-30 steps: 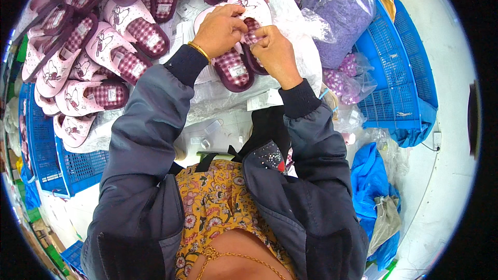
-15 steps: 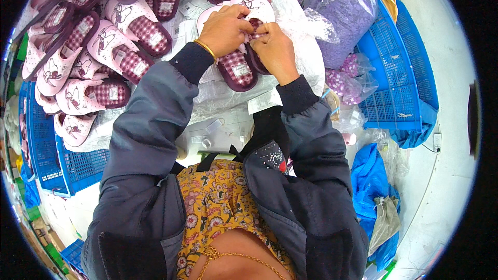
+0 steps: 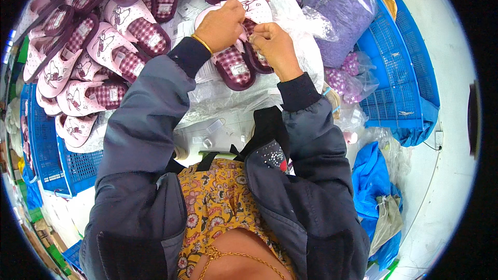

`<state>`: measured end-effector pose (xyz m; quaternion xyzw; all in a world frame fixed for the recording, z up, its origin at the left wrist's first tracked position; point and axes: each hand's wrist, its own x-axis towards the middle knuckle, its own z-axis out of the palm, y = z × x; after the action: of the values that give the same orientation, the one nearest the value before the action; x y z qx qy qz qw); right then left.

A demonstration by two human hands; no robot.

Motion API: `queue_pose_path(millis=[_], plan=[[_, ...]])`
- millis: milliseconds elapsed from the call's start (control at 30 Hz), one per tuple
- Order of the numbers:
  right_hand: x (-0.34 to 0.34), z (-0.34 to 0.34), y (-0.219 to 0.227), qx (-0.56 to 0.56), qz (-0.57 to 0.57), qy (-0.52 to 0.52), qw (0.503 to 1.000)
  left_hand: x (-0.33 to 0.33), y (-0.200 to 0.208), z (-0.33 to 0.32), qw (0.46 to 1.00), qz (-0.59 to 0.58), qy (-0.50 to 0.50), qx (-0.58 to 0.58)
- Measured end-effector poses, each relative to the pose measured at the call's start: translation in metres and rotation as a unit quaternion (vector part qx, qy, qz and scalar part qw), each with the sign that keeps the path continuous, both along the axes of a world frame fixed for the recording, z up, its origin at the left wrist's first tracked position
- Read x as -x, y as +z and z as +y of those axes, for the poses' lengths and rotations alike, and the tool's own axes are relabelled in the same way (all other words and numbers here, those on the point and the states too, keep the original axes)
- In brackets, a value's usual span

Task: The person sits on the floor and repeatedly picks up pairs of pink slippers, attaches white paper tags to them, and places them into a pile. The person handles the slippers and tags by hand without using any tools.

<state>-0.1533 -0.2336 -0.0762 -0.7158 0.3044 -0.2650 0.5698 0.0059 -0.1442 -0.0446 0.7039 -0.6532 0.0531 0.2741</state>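
In the head view, a pair of pink slippers (image 3: 236, 67) lies near the front right corner of the plastic-covered table (image 3: 307, 54). The left hand (image 3: 220, 27) is curled over the uppers — its fingertips' hold hidden; the right hand (image 3: 272, 45) has thumb and forefinger pinched over the right slipper — whether on anything, one cannot tell. More slippers (image 3: 104, 40) heap along the left edge

Here's the left hand (image 3: 222, 26), right hand (image 3: 276, 47) close beside it, both over pink slippers (image 3: 236, 67); blue basket (image 3: 389, 96) off right!
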Motion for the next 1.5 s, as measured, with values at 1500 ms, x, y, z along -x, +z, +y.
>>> queue_pose_path(millis=[1500], plan=[[-0.003, 0.042, 0.004, 0.353, 0.107, 0.02, 0.929, -0.009, -0.032, 0.042, 1.0, 0.004, 0.002, -0.02]])
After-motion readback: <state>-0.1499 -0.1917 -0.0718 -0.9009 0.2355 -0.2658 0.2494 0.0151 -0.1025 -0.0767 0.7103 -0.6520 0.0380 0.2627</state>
